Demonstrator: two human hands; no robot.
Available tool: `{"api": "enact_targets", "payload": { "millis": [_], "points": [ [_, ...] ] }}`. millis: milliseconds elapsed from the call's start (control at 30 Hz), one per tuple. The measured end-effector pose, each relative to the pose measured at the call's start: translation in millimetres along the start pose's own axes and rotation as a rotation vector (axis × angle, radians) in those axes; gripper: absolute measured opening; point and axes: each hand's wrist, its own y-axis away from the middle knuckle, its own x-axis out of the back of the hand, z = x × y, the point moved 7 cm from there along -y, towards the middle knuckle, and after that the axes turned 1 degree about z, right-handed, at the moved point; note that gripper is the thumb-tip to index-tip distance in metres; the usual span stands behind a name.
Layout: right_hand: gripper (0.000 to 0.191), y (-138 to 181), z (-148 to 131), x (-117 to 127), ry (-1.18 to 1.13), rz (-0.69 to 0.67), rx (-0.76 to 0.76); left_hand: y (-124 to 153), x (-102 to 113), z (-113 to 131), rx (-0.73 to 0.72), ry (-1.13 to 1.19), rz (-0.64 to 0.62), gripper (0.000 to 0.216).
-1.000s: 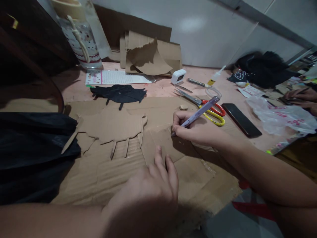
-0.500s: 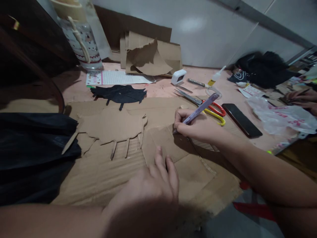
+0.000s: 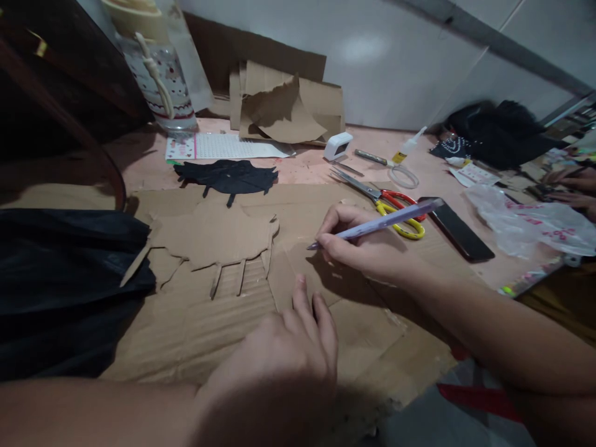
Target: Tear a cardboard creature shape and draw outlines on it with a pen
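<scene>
My right hand is closed round a purple pen, its tip just above or on a flat cardboard piece; whether it touches I cannot tell. My left hand rests on that same cardboard with index and middle fingers stretched out, holding nothing. Left of the hands lies an animal-like cardboard cutout with thin legs, on a larger corrugated sheet. Beyond it sits a black cutout of similar outline. Scissors with red and yellow handles lie open-bladed behind my right hand.
A phone and crumpled plastic bag lie at the right. Further back are a glue bottle, a marker, a small white device, folded cardboard and a water bottle. Black fabric covers the left. Another person's hands show far right.
My right hand has shifted slightly left, and the pen has tilted lower, its back end swinging right and its tip now visible. My left hand stays in place on the cardboard.
</scene>
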Motion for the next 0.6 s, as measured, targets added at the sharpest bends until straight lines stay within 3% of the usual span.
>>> {"api": "enact_targets", "payload": {
  "millis": [600],
  "points": [
    [0.016,-11,11,-11,-0.001,-0.015,0.000,-3,3,-1,-0.057,-0.038,-0.035,0.034]
  ]
}}
